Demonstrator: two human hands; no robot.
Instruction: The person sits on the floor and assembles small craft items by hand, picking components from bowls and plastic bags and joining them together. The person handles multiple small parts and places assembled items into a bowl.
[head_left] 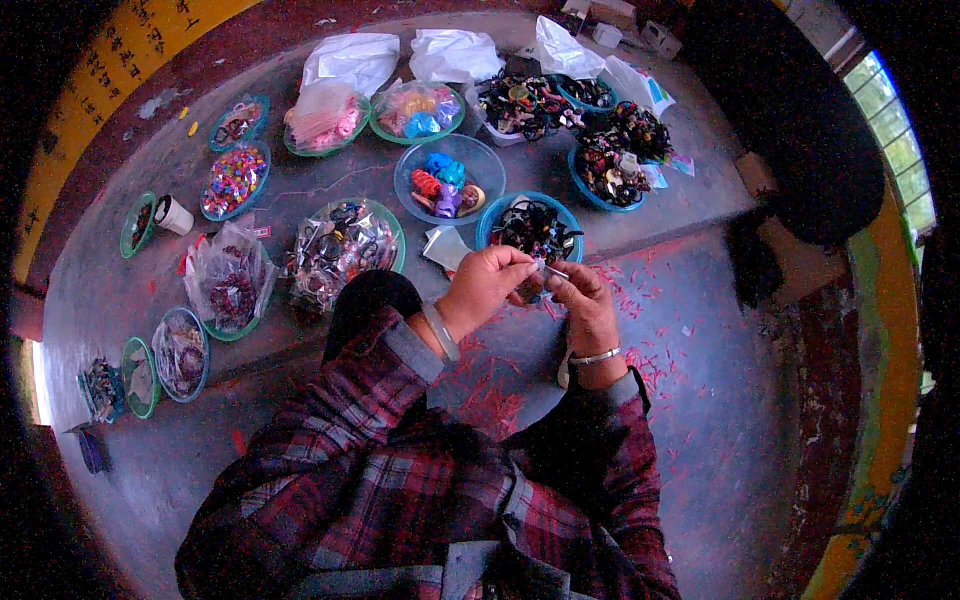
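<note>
On a ledge point(690, 195) crowded with bowls point(411, 180), a blue basket point(577, 220) stood near the left hand point(485, 288) and right hand point(592, 320), both pinching a slim pale piece point(557, 272). Work looked unfinished: the basket was well filled, red scraps point(490, 398) littering the floor point(725, 420).
</note>
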